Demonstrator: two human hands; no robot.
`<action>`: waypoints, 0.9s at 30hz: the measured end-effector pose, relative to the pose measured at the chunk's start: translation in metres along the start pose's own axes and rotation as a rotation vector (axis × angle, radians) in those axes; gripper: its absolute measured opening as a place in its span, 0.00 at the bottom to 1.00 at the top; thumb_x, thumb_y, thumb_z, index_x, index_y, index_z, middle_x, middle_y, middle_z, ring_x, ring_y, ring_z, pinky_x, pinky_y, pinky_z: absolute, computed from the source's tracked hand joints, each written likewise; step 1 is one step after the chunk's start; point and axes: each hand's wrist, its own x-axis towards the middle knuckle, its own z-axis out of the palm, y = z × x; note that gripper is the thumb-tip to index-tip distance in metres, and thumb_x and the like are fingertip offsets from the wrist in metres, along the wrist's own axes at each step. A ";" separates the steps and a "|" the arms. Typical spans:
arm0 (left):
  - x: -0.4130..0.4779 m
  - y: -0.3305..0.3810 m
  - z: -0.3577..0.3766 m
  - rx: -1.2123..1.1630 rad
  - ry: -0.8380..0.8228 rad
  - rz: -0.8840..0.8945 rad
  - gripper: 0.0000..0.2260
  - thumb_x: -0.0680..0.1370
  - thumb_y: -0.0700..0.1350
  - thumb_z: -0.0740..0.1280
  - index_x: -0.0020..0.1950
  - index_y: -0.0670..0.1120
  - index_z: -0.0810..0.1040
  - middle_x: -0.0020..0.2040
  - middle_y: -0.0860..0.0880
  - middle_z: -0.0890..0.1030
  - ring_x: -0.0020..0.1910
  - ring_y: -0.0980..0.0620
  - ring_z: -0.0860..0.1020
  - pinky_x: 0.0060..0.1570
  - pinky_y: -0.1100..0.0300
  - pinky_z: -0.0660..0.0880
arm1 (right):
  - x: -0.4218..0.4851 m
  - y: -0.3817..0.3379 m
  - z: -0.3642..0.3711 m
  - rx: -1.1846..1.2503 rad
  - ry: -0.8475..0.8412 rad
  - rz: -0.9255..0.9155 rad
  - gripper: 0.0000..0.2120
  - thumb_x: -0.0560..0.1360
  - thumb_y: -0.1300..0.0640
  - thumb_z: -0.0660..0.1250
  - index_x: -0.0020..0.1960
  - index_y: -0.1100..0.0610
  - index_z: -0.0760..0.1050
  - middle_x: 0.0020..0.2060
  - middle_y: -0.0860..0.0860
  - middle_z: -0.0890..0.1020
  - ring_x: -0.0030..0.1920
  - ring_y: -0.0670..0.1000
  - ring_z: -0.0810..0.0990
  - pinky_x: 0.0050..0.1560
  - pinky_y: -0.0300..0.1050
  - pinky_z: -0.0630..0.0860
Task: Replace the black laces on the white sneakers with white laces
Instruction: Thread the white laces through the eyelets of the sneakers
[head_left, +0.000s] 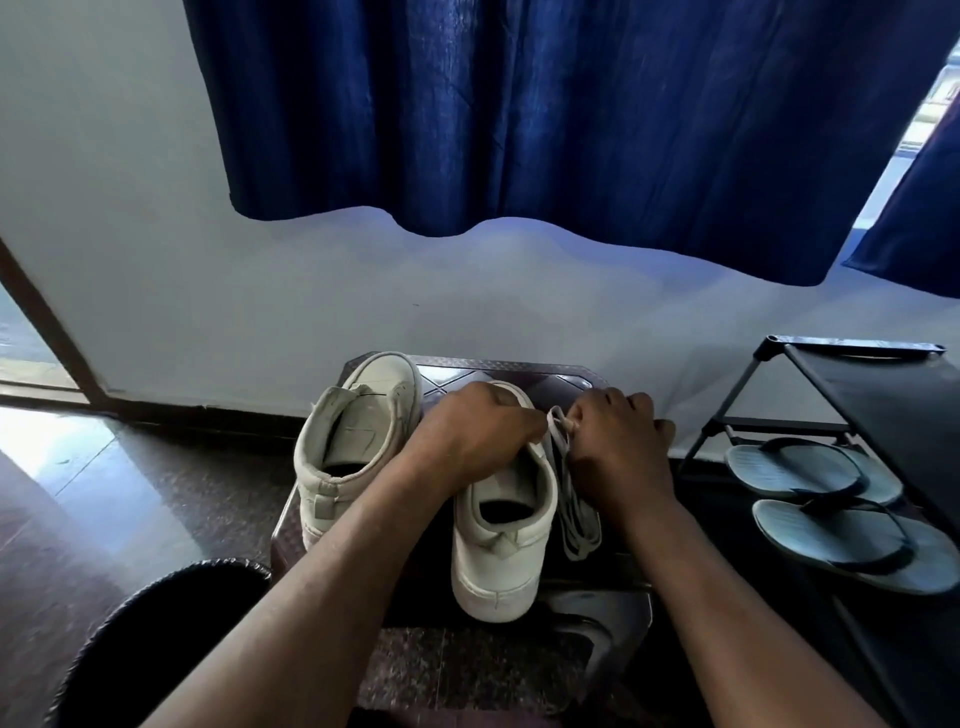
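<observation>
On the desk (462, 375), white lace (575, 512) beside right sneaker (498, 551); left hand (467, 436), right hand (618, 449) both pinching lace's far end

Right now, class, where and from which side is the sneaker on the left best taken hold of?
On the left sneaker, grip the heel collar from the near side, thumb inside. The heel faces the wearer, the mouth gapes upward, and nothing covers the collar.
</observation>
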 end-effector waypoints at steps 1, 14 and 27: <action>0.001 -0.001 -0.001 -0.018 -0.010 -0.007 0.13 0.73 0.49 0.71 0.32 0.45 0.75 0.33 0.42 0.73 0.38 0.39 0.71 0.37 0.55 0.67 | -0.006 0.001 -0.002 0.062 0.061 -0.020 0.04 0.82 0.53 0.61 0.52 0.51 0.73 0.52 0.53 0.80 0.59 0.61 0.73 0.53 0.55 0.65; 0.009 -0.008 0.002 0.063 0.044 -0.055 0.11 0.71 0.51 0.73 0.36 0.44 0.80 0.26 0.53 0.74 0.31 0.49 0.72 0.36 0.57 0.70 | -0.034 0.002 -0.001 0.657 0.255 -0.032 0.07 0.73 0.59 0.77 0.45 0.48 0.82 0.39 0.41 0.84 0.42 0.42 0.83 0.47 0.45 0.80; 0.000 -0.016 0.001 0.061 0.052 0.060 0.03 0.71 0.48 0.75 0.40 0.50 0.85 0.39 0.48 0.84 0.35 0.58 0.75 0.35 0.65 0.70 | -0.024 -0.012 -0.004 0.783 0.046 0.078 0.05 0.73 0.59 0.74 0.42 0.49 0.84 0.35 0.41 0.84 0.39 0.38 0.81 0.39 0.29 0.74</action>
